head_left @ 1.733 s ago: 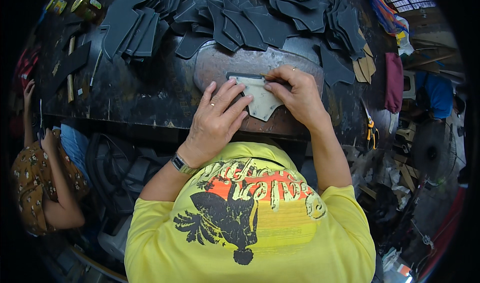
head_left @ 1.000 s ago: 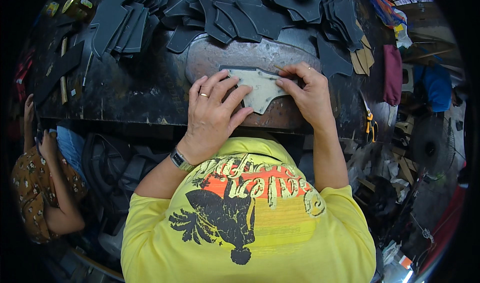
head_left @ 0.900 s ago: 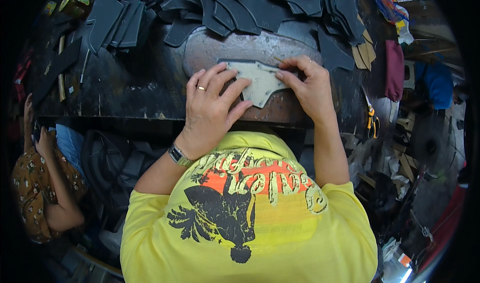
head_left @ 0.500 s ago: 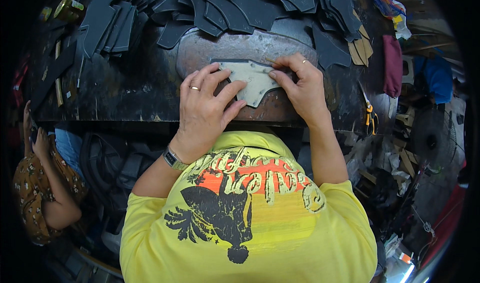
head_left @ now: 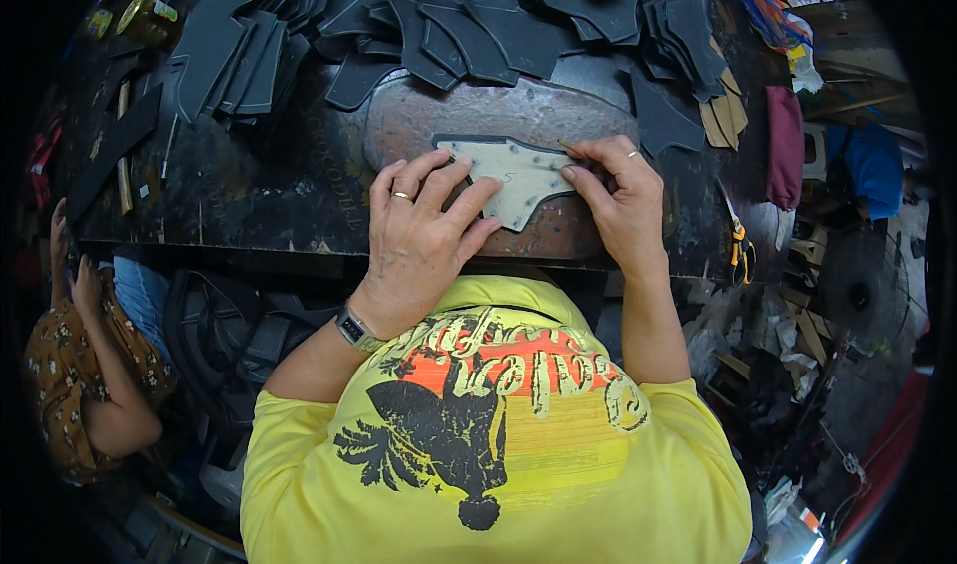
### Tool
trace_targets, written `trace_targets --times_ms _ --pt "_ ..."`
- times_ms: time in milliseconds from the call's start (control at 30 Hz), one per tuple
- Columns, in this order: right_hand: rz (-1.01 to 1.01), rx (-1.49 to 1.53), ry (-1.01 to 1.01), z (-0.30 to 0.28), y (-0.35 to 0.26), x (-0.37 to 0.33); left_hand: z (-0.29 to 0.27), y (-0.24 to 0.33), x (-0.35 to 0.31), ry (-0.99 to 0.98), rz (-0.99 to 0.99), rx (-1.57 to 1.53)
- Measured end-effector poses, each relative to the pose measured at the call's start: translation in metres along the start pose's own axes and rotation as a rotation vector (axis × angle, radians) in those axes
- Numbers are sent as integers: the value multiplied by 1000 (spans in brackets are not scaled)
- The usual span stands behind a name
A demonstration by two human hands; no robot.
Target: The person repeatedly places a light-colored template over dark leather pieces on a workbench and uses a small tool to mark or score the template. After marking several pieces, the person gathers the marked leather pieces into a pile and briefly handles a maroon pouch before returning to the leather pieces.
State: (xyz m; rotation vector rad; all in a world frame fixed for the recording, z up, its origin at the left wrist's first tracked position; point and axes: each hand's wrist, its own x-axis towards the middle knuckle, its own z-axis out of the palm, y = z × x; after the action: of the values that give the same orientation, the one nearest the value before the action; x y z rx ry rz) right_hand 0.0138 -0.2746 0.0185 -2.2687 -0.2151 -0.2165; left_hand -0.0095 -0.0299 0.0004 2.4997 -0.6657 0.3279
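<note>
A pale template point(head_left: 515, 180) with a pointed, curved outline lies on top of a dark sheet piece point(head_left: 480, 141), whose edge shows along the template's far side. My left hand point(head_left: 424, 215) rests over its left part, fingers spread and pressing down. At the template's far right corner, my right hand point(head_left: 626, 190) pinches a thin, yellowish stick-like tool point(head_left: 571, 150) between thumb and forefinger. The tool's tip is at the edge; its exact kind is too small to tell. Under both pieces is a worn, smooth brown-grey slab point(head_left: 409, 115) with rounded ends.
Several dark cut pieces point(head_left: 469, 40) with pale outlines lie heaped along the far side of the black table point(head_left: 279, 190). Orange-handled scissors point(head_left: 739, 245) lie at right, near brown card pieces point(head_left: 725, 115) and a maroon cloth point(head_left: 784, 145). Another person point(head_left: 95, 375) sits at left.
My right hand has moved a little rightward along the template's far edge with the thin tool. My left hand stays on the template. The whole view has shifted slightly.
</note>
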Motion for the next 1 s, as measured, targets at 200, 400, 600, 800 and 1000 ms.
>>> trace_targets --times_ms 200,400,600,800,1000 --pt "65 4 -37 0 -2 3 2 1 -2 -9 5 36" --pt "92 15 -63 -1 -2 5 4 1 -4 -10 9 -15" --pt "65 24 -90 -4 1 8 6 2 -4 3 18 -30" --pt "93 48 -112 -6 1 11 6 5 -6 -23 8 -2" --pt "44 1 -132 -8 1 14 7 7 -7 -12 13 -2"
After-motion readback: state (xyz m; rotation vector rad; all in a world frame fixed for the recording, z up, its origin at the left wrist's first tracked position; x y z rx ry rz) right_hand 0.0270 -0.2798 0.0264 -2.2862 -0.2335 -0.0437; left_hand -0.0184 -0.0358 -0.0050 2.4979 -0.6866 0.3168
